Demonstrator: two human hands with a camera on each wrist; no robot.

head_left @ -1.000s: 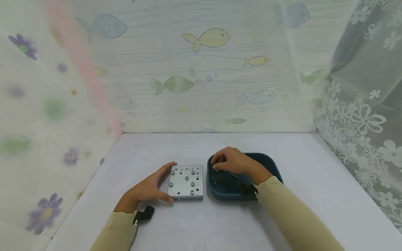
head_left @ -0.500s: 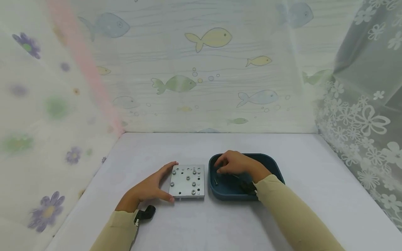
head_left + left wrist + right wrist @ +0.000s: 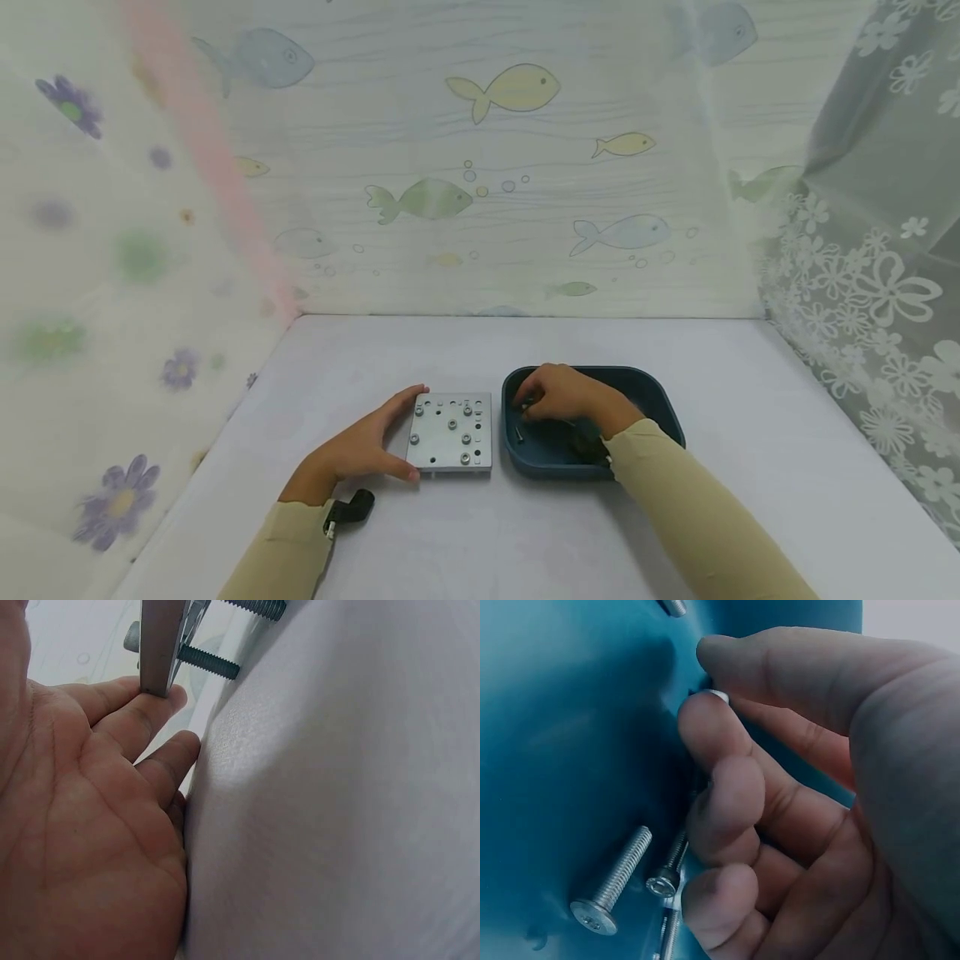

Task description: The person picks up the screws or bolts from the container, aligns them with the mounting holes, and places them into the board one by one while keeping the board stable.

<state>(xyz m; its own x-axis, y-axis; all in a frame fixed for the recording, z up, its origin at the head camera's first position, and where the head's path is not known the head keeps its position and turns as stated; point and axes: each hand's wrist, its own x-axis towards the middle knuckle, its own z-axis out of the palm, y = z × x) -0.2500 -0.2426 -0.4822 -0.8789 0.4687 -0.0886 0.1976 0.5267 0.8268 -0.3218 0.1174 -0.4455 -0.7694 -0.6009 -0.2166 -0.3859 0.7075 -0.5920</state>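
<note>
My left hand grips a square metal plate by its left side, thumb at the front corner and fingers at the back. Several socket-head screws sit in the plate's holes. The left wrist view shows a threaded shank sticking out below the plate, close over the cloth. Inside the dark blue tray, my right hand has its fingers curled. In the right wrist view its thumb and forefinger pinch a screw, of which only a small shiny part shows; the rest is hidden.
Loose screws lie in the tray, among them a flat-headed screw and a socket-head screw below the right fingers. The tray stands just right of the plate. A white cloth covers the table, with printed curtains behind.
My right hand has dipped slightly lower in the tray, and its thumb and fingers have spread and then come together. My left hand keeps its hold on the plate. The head view has shifted slightly.
</note>
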